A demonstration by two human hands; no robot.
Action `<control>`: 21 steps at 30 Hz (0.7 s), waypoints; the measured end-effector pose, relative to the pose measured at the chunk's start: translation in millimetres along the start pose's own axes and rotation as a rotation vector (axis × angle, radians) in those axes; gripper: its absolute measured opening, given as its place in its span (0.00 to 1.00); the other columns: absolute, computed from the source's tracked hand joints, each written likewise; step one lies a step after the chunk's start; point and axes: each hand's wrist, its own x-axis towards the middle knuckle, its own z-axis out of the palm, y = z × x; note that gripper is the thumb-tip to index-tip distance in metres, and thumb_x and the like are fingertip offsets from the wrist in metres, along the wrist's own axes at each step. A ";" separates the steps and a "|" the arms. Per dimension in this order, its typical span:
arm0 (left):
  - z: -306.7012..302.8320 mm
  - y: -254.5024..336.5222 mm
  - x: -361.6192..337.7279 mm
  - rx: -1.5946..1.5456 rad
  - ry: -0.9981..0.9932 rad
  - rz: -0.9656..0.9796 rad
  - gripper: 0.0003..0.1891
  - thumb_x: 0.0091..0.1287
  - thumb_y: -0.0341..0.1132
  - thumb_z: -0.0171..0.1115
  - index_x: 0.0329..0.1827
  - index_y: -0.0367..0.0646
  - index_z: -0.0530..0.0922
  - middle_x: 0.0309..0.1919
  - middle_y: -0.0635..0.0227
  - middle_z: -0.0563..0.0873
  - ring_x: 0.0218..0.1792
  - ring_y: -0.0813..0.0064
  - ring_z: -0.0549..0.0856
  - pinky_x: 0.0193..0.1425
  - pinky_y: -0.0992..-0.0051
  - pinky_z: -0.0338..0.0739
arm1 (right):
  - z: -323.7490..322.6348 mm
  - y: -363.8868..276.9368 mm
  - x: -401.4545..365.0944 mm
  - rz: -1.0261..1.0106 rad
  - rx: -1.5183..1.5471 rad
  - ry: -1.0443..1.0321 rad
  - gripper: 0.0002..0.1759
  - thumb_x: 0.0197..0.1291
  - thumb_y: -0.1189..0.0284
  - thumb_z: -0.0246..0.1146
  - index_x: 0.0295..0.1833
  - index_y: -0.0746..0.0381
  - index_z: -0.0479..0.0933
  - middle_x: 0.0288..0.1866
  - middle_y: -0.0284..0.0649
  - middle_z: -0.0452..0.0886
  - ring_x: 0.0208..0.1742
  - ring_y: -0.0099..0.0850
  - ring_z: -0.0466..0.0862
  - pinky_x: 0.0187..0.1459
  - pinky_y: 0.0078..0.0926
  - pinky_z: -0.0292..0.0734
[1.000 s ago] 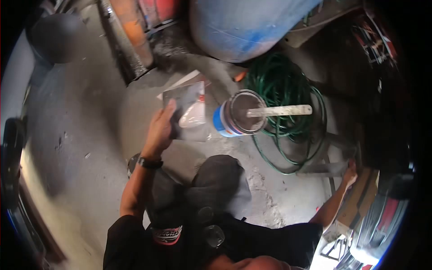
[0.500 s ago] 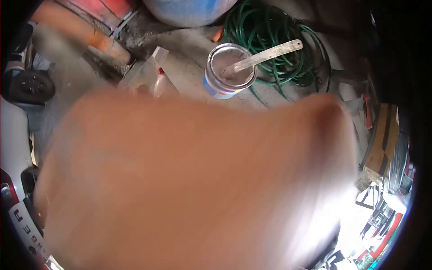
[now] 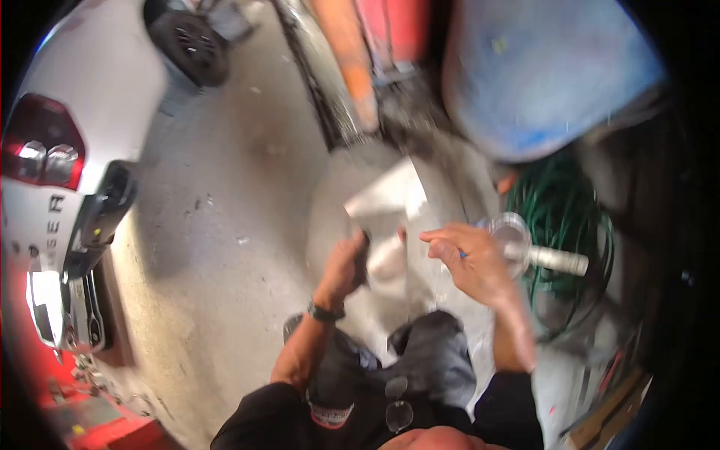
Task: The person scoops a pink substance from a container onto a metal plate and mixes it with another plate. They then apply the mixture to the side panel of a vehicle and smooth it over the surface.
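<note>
My left hand (image 3: 345, 264), with a dark wristband (image 3: 325, 312), is in front of me with its fingers curled. A dark patch beside the fingers is too blurred to make out. My right hand (image 3: 474, 259) is closed in a loose pinch, forefinger pointing left, with a small blue spot between thumb and palm. Between the hands, lower down, is a pale, partly see-through wrapping (image 3: 386, 259) with a red spot at its top. A white sheet-like piece (image 3: 386, 191) lies beyond it. An open can (image 3: 511, 232) stands right of my right hand, a pale stirring stick (image 3: 559, 260) in it.
A coiled green hose (image 3: 562, 217) lies behind the can. A large blue and white drum (image 3: 547, 75) stands at the back right, an orange cylindrical object (image 3: 349, 64) at the back. A white vehicle (image 3: 90, 97) is on the left, with red equipment (image 3: 105, 424) at lower left.
The view has swung right and tilted down, so the can now sits farther right. The blurred skin that filled the frame is gone; both my hands and my legs now show.
</note>
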 end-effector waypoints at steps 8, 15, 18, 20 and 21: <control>49.7 91.6 -112.3 0.303 -0.095 -0.253 0.19 0.77 0.51 0.56 0.36 0.47 0.83 0.25 0.86 0.80 0.25 0.94 0.72 0.26 0.85 0.63 | 54.4 -74.9 -19.9 0.737 1.057 0.322 0.17 0.72 0.54 0.58 0.49 0.57 0.77 0.40 0.34 0.83 0.33 0.24 0.81 0.30 0.25 0.79; 132.0 199.5 -210.1 0.259 -0.002 -0.083 0.26 0.80 0.54 0.47 0.58 0.37 0.78 0.45 0.69 0.86 0.41 0.83 0.83 0.46 0.75 0.80 | -12.8 -194.3 0.7 0.354 0.971 0.358 0.10 0.67 0.69 0.65 0.48 0.63 0.78 0.40 0.36 0.83 0.35 0.25 0.83 0.35 0.24 0.81; 152.4 238.0 -244.9 -0.409 0.038 -0.178 0.26 0.81 0.52 0.44 0.60 0.37 0.78 0.47 0.64 0.87 0.44 0.76 0.87 0.52 0.71 0.83 | -32.4 -265.6 -1.0 0.147 0.546 0.190 0.16 0.65 0.79 0.63 0.58 0.69 0.77 0.49 0.39 0.84 0.48 0.28 0.84 0.51 0.27 0.81; 137.7 252.5 -264.4 -0.400 -0.102 -0.144 0.25 0.81 0.50 0.42 0.62 0.36 0.76 0.52 0.60 0.86 0.49 0.70 0.88 0.56 0.67 0.83 | -29.8 -318.7 -4.5 0.050 0.295 0.009 0.17 0.65 0.80 0.63 0.59 0.70 0.77 0.52 0.40 0.84 0.50 0.29 0.84 0.53 0.27 0.79; 148.8 273.5 -281.1 -0.342 -0.044 -0.082 0.26 0.81 0.50 0.43 0.62 0.36 0.76 0.52 0.60 0.86 0.49 0.71 0.88 0.56 0.67 0.83 | -22.8 -330.3 -9.0 0.000 0.274 -0.035 0.19 0.65 0.81 0.62 0.62 0.70 0.76 0.55 0.41 0.83 0.52 0.30 0.84 0.55 0.25 0.77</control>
